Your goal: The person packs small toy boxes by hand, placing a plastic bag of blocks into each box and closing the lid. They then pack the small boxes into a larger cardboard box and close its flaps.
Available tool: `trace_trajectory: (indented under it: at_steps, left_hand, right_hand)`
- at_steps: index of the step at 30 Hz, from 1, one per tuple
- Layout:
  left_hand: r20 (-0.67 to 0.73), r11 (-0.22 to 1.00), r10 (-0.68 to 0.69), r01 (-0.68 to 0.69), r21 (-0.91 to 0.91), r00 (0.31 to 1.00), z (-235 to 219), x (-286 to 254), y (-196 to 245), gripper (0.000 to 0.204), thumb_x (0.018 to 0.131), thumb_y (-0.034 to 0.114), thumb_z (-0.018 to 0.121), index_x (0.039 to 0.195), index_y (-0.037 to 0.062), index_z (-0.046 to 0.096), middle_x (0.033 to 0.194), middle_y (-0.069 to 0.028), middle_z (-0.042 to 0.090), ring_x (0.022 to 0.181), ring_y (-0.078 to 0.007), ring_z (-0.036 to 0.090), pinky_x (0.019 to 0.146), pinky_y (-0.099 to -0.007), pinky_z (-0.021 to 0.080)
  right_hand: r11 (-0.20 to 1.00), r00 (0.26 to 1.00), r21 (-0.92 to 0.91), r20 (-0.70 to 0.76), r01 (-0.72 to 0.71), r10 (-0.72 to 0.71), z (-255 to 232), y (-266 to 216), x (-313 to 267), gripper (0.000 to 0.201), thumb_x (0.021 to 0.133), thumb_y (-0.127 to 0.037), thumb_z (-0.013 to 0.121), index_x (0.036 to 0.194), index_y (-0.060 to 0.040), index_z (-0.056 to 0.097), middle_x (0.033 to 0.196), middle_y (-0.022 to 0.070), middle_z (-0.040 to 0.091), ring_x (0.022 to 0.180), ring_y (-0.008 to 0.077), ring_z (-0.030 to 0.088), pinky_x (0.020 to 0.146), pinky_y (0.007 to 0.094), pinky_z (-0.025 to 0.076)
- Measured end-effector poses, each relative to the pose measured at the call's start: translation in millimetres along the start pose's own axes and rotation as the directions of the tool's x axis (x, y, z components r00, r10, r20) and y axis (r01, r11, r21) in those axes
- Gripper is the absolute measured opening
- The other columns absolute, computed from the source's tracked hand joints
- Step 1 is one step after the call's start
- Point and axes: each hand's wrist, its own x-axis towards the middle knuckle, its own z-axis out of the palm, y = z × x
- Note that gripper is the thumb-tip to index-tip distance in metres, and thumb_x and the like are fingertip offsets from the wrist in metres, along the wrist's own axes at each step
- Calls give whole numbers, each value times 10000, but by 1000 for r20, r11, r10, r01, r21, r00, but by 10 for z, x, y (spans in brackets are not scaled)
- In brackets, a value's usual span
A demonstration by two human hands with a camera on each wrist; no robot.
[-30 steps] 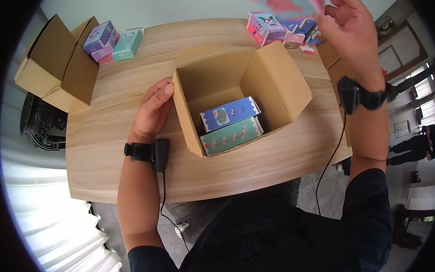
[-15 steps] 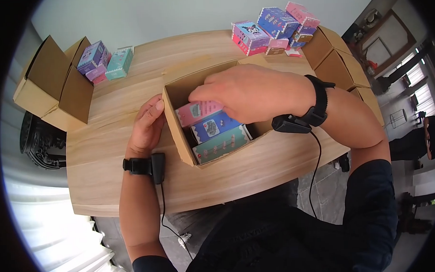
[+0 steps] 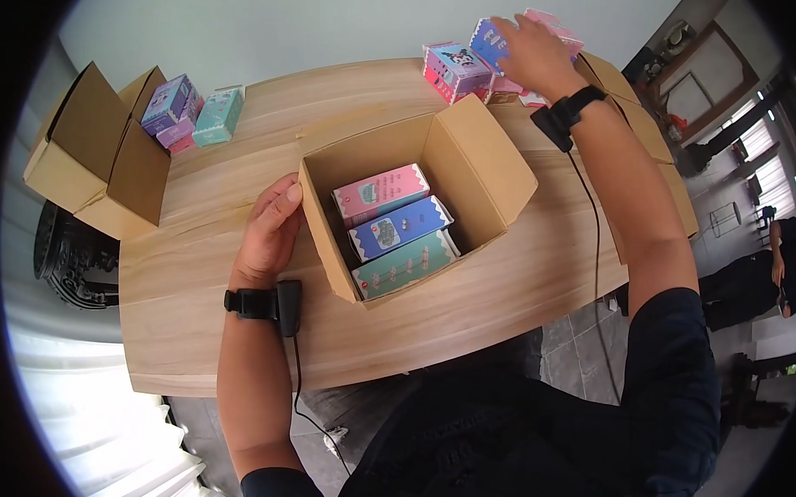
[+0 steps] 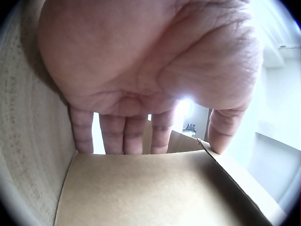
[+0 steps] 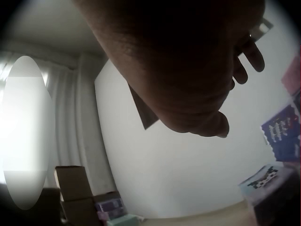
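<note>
In the head view an opened cardboard box [image 3: 328, 242] stands before me on the table. Three small decorated boxes lie side by side inside it: a pink box [image 3: 378, 192], a blue box [image 3: 402, 229] and a green box [image 3: 407, 264]. My left hand [image 3: 273, 227] holds the cardboard box at its left side, thumb at the top rim; in the left wrist view its fingers [image 4: 134, 134] bend over the panel's far edge. Over at the back right, my right hand [image 3: 539, 61] is spread above another blue box [image 3: 487, 42], with nothing in its grasp.
A Kuromi-style purple and pink box [image 3: 456, 67] and more small boxes pile up at the back right, beside open cardboard cartons [image 3: 653, 143]. At the back left stand another carton [image 3: 106, 162], purple boxes [image 3: 169, 107] and a teal box [image 3: 219, 116]. Another person [image 3: 767, 271] is off right.
My right hand brought a pink box into the cardboard box, let it go beside the blue one, and moved away to the pile at back right. The left hand stayed on the cardboard box.
</note>
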Motion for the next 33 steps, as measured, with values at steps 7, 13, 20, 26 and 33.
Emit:
trace_trajectory:
  at_steps: [7, 13, 20, 26, 33]
  left_hand:
    - [-14, 1000, 27, -27, 3, 1000, 40, 1, 2, 525, 1041, 387, 609, 1362, -28, 612, 1296, -104, 685, 1209, -205, 615, 1094, -362, 425]
    - [-17, 1000, 15, -15, 5, 1000, 5, -6, -8, 532, 1045, 383, 606, 1385, -26, 603, 1311, -102, 684, 1220, -198, 617, 1095, -362, 436]
    - [-25, 1000, 24, -23, 7, 999, 28, -13, -10, 528, 1061, 377, 577, 1401, -26, 592, 1323, -100, 679, 1227, -195, 617, 1089, -361, 447]
    - [21, 999, 5, -4, -34, 1000, 24, -27, -5, 544, 1065, 375, 562, 1415, -41, 573, 1329, -119, 674, 1238, -215, 620, 1094, -371, 458]
    - [-11, 999, 37, -37, 4, 999, 36, -19, -30, 545, 1062, 372, 568, 1412, -46, 577, 1345, -118, 670, 1255, -215, 611, 1112, -362, 441]
  right_hand:
    - [997, 995, 0, 68, -75, 75, 248, 95, -181, 499, 884, -152, 666, 1379, -102, 629, 1255, 136, 706, 1095, 356, 697, 890, 465, 588]
    - [697, 918, 625, 85, -351, 387, -669, -8, -81, 418, 979, -99, 616, 1396, -84, 611, 1252, 98, 695, 1031, 191, 715, 840, 361, 611]
    - [-135, 936, 928, 337, -348, -101, -1846, -607, -419, 381, 1038, -152, 616, 1411, -83, 586, 1245, 74, 664, 998, 113, 682, 843, 284, 609]
    - [30, 871, 907, 412, -420, -266, -1896, -1232, -701, 327, 981, -151, 694, 1266, -19, 601, 1005, 127, 686, 819, 149, 686, 673, 300, 540]
    - [562, 858, 815, 382, -138, -344, -2041, -1409, -751, 272, 953, -227, 712, 1100, -16, 623, 814, 130, 689, 767, 281, 691, 661, 401, 519]
